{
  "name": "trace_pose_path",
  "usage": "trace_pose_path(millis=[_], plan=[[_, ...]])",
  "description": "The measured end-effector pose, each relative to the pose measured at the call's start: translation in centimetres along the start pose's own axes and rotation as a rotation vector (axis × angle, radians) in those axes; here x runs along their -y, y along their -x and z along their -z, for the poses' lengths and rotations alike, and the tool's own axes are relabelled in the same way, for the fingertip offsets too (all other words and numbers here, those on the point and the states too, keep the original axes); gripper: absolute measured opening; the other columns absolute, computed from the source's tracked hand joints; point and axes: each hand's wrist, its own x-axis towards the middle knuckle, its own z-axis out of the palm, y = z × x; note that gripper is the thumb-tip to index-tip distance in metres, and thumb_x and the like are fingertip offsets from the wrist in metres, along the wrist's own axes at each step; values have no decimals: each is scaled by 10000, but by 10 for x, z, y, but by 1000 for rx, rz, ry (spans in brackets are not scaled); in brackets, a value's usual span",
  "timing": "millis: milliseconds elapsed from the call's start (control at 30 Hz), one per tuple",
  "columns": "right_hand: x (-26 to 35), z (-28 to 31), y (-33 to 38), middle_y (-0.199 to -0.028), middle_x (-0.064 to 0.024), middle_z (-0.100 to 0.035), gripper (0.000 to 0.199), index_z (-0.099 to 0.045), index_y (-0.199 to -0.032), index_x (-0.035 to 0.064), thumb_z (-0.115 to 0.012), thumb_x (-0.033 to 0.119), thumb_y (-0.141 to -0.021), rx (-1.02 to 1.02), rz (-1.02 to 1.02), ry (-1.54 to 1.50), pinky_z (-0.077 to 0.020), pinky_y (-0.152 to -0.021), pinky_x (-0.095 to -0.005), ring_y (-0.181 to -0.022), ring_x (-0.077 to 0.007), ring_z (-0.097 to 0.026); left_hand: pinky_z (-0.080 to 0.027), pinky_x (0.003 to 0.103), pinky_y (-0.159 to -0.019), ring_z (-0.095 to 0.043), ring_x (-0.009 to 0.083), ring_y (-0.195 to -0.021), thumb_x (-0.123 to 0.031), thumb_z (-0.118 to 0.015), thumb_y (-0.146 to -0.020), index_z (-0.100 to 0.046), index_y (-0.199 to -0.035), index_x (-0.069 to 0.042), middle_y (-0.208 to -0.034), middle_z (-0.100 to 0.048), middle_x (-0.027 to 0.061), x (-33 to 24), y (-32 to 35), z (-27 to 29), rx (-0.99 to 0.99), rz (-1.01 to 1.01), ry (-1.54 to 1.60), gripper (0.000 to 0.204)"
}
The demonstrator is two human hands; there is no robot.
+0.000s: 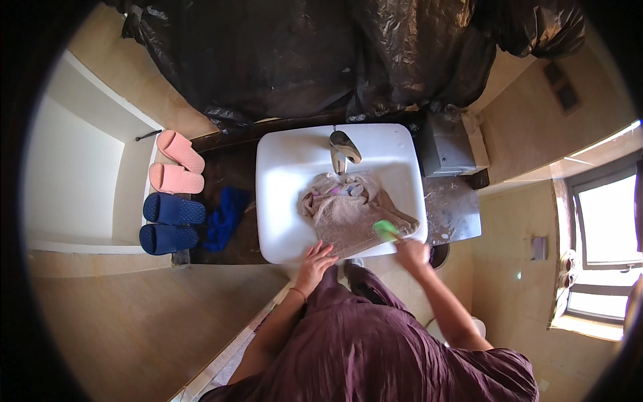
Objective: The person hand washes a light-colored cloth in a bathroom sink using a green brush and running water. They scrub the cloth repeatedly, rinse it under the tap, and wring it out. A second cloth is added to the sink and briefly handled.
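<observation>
A wet, brownish-beige towel (355, 224) lies bunched in a white sink (276, 201), its near part spread over the front rim. My right hand (410, 254) is closed around the handle of a green brush (385, 230), whose head rests on or just over the towel's right part; motion blurs it. At the sink's front edge, my left hand (313, 269) touches the towel's near left edge with fingers stretched and apart. Above the towel stands a metal faucet (343, 149). Small pink and pale patches show among the towel's far folds.
Pink slippers (177, 178) and dark blue slippers (173, 209) stand left of the sink, beside a crumpled blue cloth (228, 218) on the dark counter. A grey metal box (447, 147) sits to the right. Black plastic sheeting (288, 60) covers the wall behind. A window (608, 221) is at far right.
</observation>
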Motion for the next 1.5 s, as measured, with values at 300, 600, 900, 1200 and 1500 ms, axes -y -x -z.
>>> trace_pose_path(millis=[300, 600, 900, 1200, 1500], plan=[[-57, 3, 1, -778, -104, -684, 287, -636, -1131, 359, -515, 420, -879, -199, -135, -214, -515, -617, -418, -680, -263, -668, -299, 402, -1057, -424, 264, -1279, -167, -620, -839, -697, -1004, -163, -1289, -550, 24, 4, 0, 5, 25, 11, 43, 182], [38, -23, 9, -792, -134, -672, 330, -607, -1172, 364, -494, 462, -877, 52, 3, -196, -520, -632, -436, -704, -302, -660, -296, 402, -1054, -418, 267, -1283, -167, -618, -842, -705, -994, -160, -1283, -555, 22, 5, -1, 8, 58, -3, 51, 175], [60, -7, 18, -753, -117, -666, 338, -582, -1204, 361, -506, 420, -881, -69, 159, -148, -510, -622, -425, -682, -280, -658, -294, 404, -1062, -400, 270, -1296, -177, -623, -836, -705, -997, -157, -1292, -548, 16, 10, 2, -1, 36, -25, 7, 182], [-51, -15, -6, -744, -125, -668, 333, -587, -1201, 369, -524, 404, -876, -179, -110, -222, -517, -630, -426, -701, -290, -666, -294, 406, -1057, -424, 262, -1280, -151, -623, -846, -704, -942, -105, -1282, -557, 40, 18, 1, 12, 82, -29, 164, 134], [35, -8, 40, -718, -156, -654, 409, -519, -1283, 273, -536, 343, -880, -133, 41, -313, -495, -571, -457, -635, -323, -647, -268, 503, -1065, -297, 356, -1337, -149, -599, -848, -557, -1081, -16, -1257, -493, 116, -27, -16, 41, -65, -12, -208, 272]])
